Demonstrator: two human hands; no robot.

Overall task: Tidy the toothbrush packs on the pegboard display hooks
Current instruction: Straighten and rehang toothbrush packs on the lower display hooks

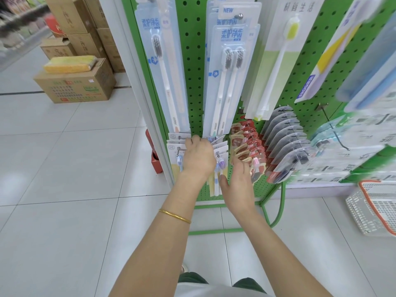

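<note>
1. Toothbrush packs (220, 146), small ones on white cards, hang in the bottom row near the left edge of the green pegboard (192, 61). They sit below the tall blue-lettered packs (227, 71).
2. Left hand (199, 157): back to the camera, fingers curled over the card tops and gripping them between two neighbouring stacks. The fingertips are hidden behind the cards.
3. Right hand (237, 181): fingers loosely straight and close together, thumb out to the side, holding nothing. Its tips reach the front of the red-card packs (246, 146). I cannot tell whether they touch.
4. Step in hand, as I judge it: squaring the white-card stack on its hook (218, 154).
5. To do it well:
   - Keep the left hand's hold on the card tops, not on the blisters.
   - Slide the toothbrush packs back along the hook together so the cards face front and overlap evenly.
   - Bring the flat right hand against the hanging lower ends to stop them swinging or fanning.
   - Watch the ball end of the hook, since a card pulled forward past it could drop.
6. Cardboard carton (75, 88) on the floor beyond the pegboard's left edge: closed, with a yellow wrapped bundle (70, 64) lying on its lid.
7. More cartons (85, 28) are stacked behind it. One low one has its flaps up, contents not visible.
8. White mesh basket (371, 213) with an orange rim stands on the floor under the pegboard's right end. Only part of it shows, and I cannot make out anything in it.
</note>
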